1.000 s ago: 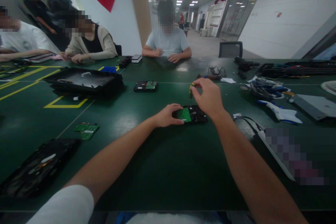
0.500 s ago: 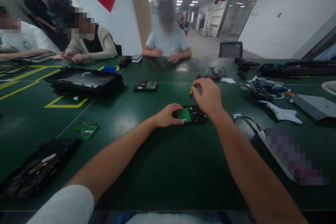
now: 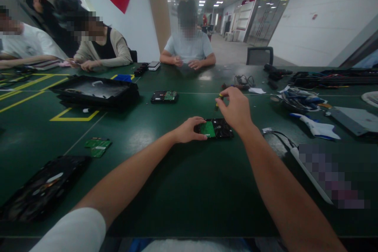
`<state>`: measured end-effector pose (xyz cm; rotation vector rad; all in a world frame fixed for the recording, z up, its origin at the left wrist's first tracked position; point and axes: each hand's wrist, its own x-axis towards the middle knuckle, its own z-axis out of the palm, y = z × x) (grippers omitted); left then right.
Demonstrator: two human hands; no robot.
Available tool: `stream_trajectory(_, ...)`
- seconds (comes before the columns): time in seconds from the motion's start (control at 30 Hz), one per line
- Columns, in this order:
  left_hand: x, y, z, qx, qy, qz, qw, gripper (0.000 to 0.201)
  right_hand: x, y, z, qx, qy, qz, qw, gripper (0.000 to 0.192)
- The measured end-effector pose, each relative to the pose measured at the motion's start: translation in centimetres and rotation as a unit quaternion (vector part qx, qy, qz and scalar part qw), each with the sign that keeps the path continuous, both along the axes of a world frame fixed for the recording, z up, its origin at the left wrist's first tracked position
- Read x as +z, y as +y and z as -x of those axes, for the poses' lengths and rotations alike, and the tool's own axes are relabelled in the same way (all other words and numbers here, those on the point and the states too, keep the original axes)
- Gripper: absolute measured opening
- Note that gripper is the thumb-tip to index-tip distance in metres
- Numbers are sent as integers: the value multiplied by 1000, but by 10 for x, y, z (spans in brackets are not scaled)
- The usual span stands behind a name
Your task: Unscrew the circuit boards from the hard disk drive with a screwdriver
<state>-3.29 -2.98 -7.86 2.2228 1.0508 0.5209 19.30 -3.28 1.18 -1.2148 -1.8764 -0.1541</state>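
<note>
A hard drive (image 3: 219, 128) with a green circuit board lies flat on the dark green table (image 3: 189, 197). My left hand (image 3: 190, 129) grips its left end, thumb on the near edge and fingers on the far edge. Over the drive's right side, my right hand (image 3: 234, 106) pinches a small yellow-and-black screwdriver (image 3: 219, 101) between thumb and fingers. The screwdriver's tip is too blurred to make out, so I cannot tell whether it touches the drive.
Another hard drive (image 3: 164, 97) lies farther back, left of centre. Black casings (image 3: 94, 88), a loose green board (image 3: 99, 147) and a black panel (image 3: 44, 189) are at left. Bundled cables (image 3: 301, 98), a glove (image 3: 315, 126) and a power strip (image 3: 311, 175) lie right. People sit opposite.
My right hand has shifted slightly with the screwdriver, which is now more hidden by the fingers. My left hand and the hard drive stay in place.
</note>
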Motion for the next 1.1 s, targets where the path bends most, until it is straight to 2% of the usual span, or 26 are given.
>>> stream_trajectory(0.23, -3, 1, -1, 1, -5, -14, 1000, 85, 1, -2, 2, 22, 0, 7, 1000, 9)
stream_trajectory(0.33, -3, 1, -1, 2, -6, -7, 1000, 86, 1, -3, 2, 17, -8, 5, 1000, 13)
stream_trajectory(0.47, -2, 1, 0, 3, -3, -2, 1000, 87, -2, 0, 1, 0, 13, 4, 1000, 10)
stream_trajectory(0.77, -5, 3, 0, -1, 0, -9, 1000, 89, 0, -1, 2, 21, -2, 3, 1000, 13)
stream_trajectory(0.9, -3, 2, 0, -2, 1, -3, 1000, 90, -3, 1, 1, 10, 21, 6, 1000, 9)
stream_trajectory(1.1, 0, -1, -1, 0, -8, -3, 1000, 85, -1, 0, 3, 26, 13, 7, 1000, 8)
